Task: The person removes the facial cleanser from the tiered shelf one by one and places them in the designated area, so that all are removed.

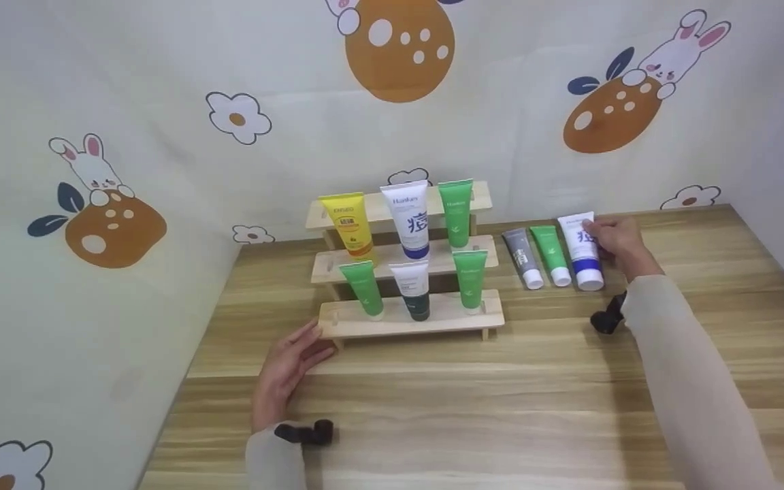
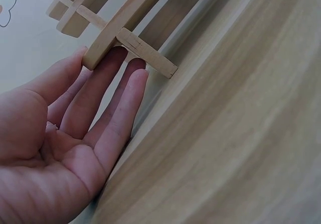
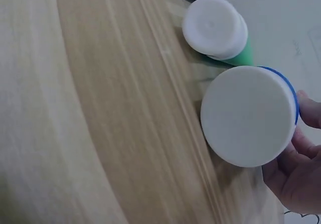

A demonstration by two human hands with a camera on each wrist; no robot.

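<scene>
A three-tier wooden display stand carries several squeeze tubes. The left hand holds the left end of its lowest shelf, thumb at the edge and fingers underneath. To the stand's right, the right hand grips the side of a white tube with a blue band and white cap. That tube's round cap faces the right wrist camera, partly in front of the fingers. Next to it lie a green tube and a grey tube, caps toward the person.
On the upper tiers stand a yellow tube, a white-and-blue tube and a green tube. Two green tubes flank a white-and-dark-green tube on the lowest shelf. A printed cloth hangs behind the wood-grain table.
</scene>
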